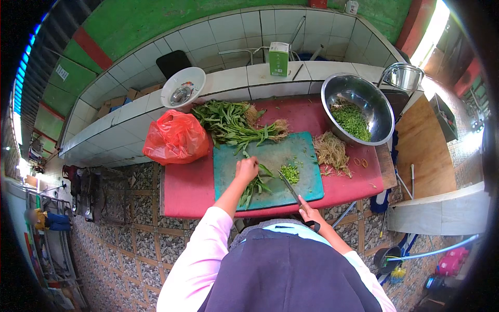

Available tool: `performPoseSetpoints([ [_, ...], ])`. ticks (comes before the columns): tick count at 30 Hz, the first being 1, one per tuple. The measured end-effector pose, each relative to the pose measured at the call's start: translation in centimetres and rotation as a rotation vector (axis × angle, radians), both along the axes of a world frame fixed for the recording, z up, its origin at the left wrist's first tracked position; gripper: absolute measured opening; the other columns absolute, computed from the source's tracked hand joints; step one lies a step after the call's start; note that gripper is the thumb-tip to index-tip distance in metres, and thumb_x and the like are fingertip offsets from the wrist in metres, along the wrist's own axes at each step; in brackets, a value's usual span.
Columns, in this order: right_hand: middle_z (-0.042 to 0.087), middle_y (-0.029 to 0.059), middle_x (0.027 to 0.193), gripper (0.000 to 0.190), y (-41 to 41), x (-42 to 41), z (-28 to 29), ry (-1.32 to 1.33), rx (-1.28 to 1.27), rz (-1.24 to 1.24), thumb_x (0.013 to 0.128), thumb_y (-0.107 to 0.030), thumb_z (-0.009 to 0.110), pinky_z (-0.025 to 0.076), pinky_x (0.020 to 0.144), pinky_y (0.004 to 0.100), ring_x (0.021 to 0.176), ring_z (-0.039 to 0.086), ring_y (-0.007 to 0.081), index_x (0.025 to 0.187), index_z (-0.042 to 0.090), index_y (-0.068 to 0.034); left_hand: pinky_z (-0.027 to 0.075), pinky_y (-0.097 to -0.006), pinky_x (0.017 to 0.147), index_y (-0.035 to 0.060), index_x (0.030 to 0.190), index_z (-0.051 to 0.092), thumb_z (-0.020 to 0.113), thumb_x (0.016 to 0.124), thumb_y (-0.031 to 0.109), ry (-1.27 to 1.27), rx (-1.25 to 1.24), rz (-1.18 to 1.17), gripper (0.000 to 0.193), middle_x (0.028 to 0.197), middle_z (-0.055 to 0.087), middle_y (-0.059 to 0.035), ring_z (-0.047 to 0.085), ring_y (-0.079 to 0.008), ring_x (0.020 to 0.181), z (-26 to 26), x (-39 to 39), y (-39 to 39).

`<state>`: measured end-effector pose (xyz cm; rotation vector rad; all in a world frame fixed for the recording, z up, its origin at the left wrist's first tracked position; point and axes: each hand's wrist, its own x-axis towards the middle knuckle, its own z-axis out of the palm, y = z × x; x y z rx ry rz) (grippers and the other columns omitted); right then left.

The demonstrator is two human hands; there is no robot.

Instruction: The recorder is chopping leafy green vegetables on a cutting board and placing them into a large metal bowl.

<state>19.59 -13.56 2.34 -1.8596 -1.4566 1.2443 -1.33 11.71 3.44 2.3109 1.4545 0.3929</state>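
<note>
My left hand is closed on leafy green stems over the green cutting board. My right hand grips a knife, its blade pointing up and left beside a small heap of chopped green stems. Behind the board lie long leafy greens with their roots on. A pile of cut-off roots lies off the board's right edge. At the back right, a large steel bowl holds chopped greens.
A red plastic bag and a white bowl stand to the left. A green box stands on the tiled ledge. Rubber bands lie on the red tabletop. A steel pot is at the far right.
</note>
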Motion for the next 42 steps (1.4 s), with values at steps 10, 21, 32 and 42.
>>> performPoseSetpoints([
  [10,0.058,0.0224,0.106,0.060,0.0,0.4,-0.6,0.010,0.004,0.007,0.089,-0.022,0.044,0.044,0.086,0.0429,0.098,0.056,0.0409,0.141,0.015,-0.027,0.047,-0.0255,0.061,0.0027,0.082,0.064,0.059,0.069,0.013,-0.402,-0.252,-0.024,0.017,0.070,0.064,-0.0056,0.059,-0.0106,0.065,8.8,-5.1,-1.1],
  [21,0.058,0.0229,0.107,0.060,0.3,0.5,-0.4,-0.010,0.008,0.040,0.089,-0.021,0.045,0.045,0.084,0.0426,0.098,0.055,0.0413,0.141,0.016,-0.027,0.043,-0.0203,0.055,0.0029,0.076,0.062,0.071,0.071,0.014,-0.600,-0.644,0.014,0.015,0.065,0.059,0.0028,0.052,-0.0041,0.059,8.8,-8.0,-2.6],
  [32,0.056,0.0257,0.109,0.060,0.3,0.3,-0.2,0.015,0.055,0.023,0.089,-0.021,0.046,0.045,0.086,0.0429,0.100,0.054,0.0417,0.141,0.016,-0.027,0.049,-0.0380,0.066,0.0035,0.077,0.065,0.071,0.067,0.019,-0.099,-0.198,-0.094,0.020,0.075,0.063,-0.0154,0.061,-0.0303,0.071,0.1,-4.9,-4.2],
  [42,0.058,0.0267,0.104,0.060,-0.1,0.1,0.1,-0.034,0.016,0.000,0.088,-0.022,0.047,0.045,0.084,0.0448,0.097,0.055,0.0416,0.140,0.017,-0.026,0.039,-0.0423,0.091,0.0120,0.100,0.064,0.070,0.070,0.026,-0.049,0.083,-0.122,0.034,0.118,0.053,-0.0127,0.045,-0.0301,0.113,1.6,2.0,1.7],
])
